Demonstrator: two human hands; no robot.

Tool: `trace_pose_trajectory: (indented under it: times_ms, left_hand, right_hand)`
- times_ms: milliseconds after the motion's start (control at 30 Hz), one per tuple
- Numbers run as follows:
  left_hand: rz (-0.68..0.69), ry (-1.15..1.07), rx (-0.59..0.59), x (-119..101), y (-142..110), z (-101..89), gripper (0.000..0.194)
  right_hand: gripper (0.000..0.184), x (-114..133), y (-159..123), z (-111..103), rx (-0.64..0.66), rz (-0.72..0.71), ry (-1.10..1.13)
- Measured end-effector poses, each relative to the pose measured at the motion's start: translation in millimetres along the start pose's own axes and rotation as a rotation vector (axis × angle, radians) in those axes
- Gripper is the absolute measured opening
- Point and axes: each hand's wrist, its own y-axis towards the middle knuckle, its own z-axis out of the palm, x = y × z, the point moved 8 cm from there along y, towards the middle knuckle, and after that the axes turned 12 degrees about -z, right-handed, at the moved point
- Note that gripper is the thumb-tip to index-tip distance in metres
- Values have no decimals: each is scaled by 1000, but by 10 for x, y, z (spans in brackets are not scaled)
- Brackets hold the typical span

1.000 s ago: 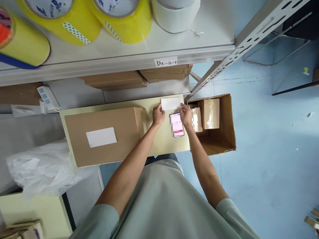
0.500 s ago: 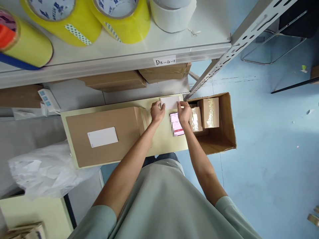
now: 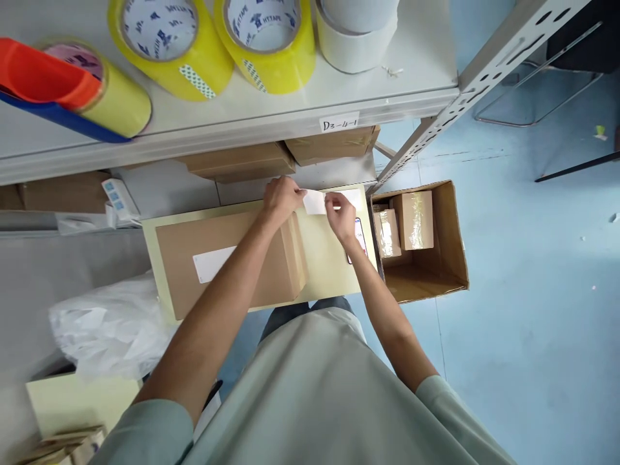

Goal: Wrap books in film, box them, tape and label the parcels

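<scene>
A white label (image 3: 314, 202) stretches between my two hands above the cream table. My left hand (image 3: 281, 199) pinches its left end, close to the far corner of a closed cardboard box (image 3: 261, 271). At the right end, the fingers of my right hand (image 3: 341, 216) are closed on the label's edge. Another white paper (image 3: 353, 196) lies behind my right hand at the table's back edge. Partly covered by my right wrist, a phone (image 3: 360, 236) with a lit screen rests on the table. The box carries a white label (image 3: 212, 263) on top, partly behind my left forearm.
An open carton (image 3: 448, 245) holding small taped boxes (image 3: 417, 221) stands right of the table (image 3: 334, 278). Overhead, a metal shelf (image 3: 271, 111) bears yellow tape rolls (image 3: 285, 68) and white rolls (image 3: 351, 48). A plastic bag (image 3: 109, 323) lies at left.
Both hands have moved left with a white label between them, my left hand nearer the closed box. White paper now shows behind my right hand. The camera view has shifted slightly.
</scene>
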Motion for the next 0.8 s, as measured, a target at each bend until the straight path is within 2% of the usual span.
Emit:
trace_pose_trajectory:
  times_ms: [133,200,300,400,567,800]
  left_hand:
    - [-18,115,9,129,92,-10,24]
    - [-18,104,7,157,105,-2,25]
    - [-17,36,-13,188,124,12,22]
    - [-4,-22,-39,206,147,29,21]
    - [8,-54,-79,227,163,40,19]
    - [14,-64,-67,251,150,46,18]
  right_hand:
    - [39,-406,207,90,100,349,-51]
    - [50,-532,278,160,154,450,-47]
    - [55,-662,316,239,190,549,-60]
    - [57,-763,289,282,204,608,-82]
    - [57,-866,241,294,225,614,-156]
    - [53,-883,258,308,187,640,-209]
